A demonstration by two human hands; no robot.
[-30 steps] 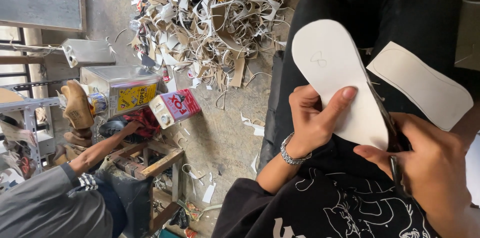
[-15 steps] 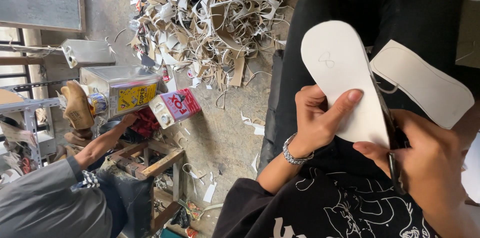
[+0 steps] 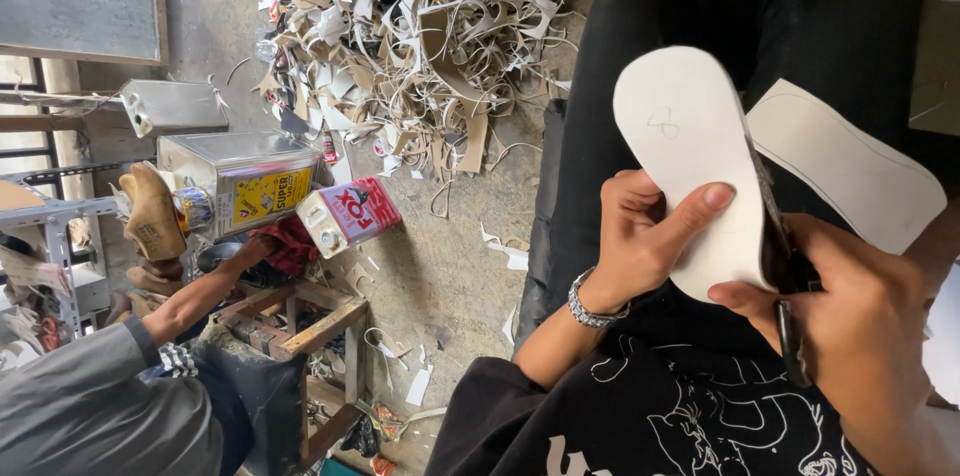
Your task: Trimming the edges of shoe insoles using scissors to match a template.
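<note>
Fingers of left hand (image 3: 640,236) clamping white insole (image 3: 690,161) at centre right; right hand (image 3: 860,326) gripping scissors (image 3: 780,266), fingers curled shut.

- Insole (image 3: 690,166) — plain white
- Trousers (image 3: 800,26) — black
- Shirt (image 3: 660,416) — black, white line drawings
- Small tin (image 3: 348,216) — red and white
- Co-worker's sleeve (image 3: 90,406) — grey

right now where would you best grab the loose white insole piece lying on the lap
Probably its rounded outer end, pinched across the flat faces from the open side away from the hands. That end lies bare, while the inner end sits beside the scissors and the held white insole.
</note>
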